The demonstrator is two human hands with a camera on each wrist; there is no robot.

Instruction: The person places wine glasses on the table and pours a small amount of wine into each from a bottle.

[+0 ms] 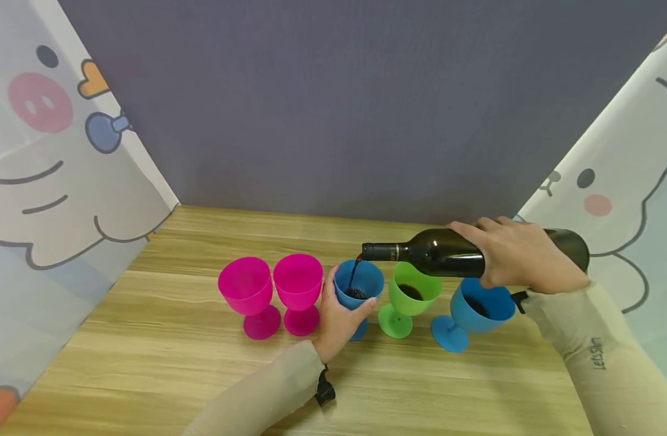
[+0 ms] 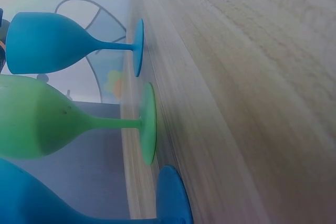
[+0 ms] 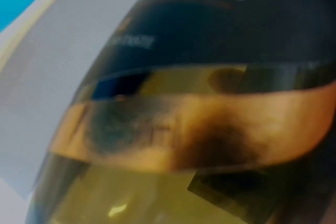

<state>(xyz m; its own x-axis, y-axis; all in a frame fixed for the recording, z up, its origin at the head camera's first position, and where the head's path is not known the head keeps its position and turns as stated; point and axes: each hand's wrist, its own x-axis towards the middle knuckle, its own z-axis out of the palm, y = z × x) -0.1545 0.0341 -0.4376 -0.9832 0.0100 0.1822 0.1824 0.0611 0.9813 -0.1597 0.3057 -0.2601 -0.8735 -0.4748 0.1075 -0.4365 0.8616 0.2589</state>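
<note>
My left hand (image 1: pixel 339 318) holds the bowl of a blue plastic goblet (image 1: pixel 373 277), fingers on its left side and thumb across the front. The goblet's foot (image 2: pixel 173 198) stands on the table in the left wrist view. My right hand (image 1: pixel 515 254) grips a dark wine bottle (image 1: pixel 445 251) round its body, tipped nearly level with its neck pointing left. From the mouth, just above the goblet's rim, a thin stream of dark red liquid (image 1: pixel 355 272) runs into the bowl, where bubbly dark liquid (image 1: pixel 357 293) lies. The bottle's gold-banded label (image 3: pixel 173 129) fills the right wrist view.
Right of the held goblet stand a green goblet (image 1: pixel 397 321) and another blue goblet (image 1: pixel 454 336), both with dark liquid inside. Two pink goblets (image 1: pixel 246 297) stand at the left. A grey panel (image 1: pixel 322 109) rises behind the wooden table (image 1: pixel 164 321), with cartoon-printed walls at both sides.
</note>
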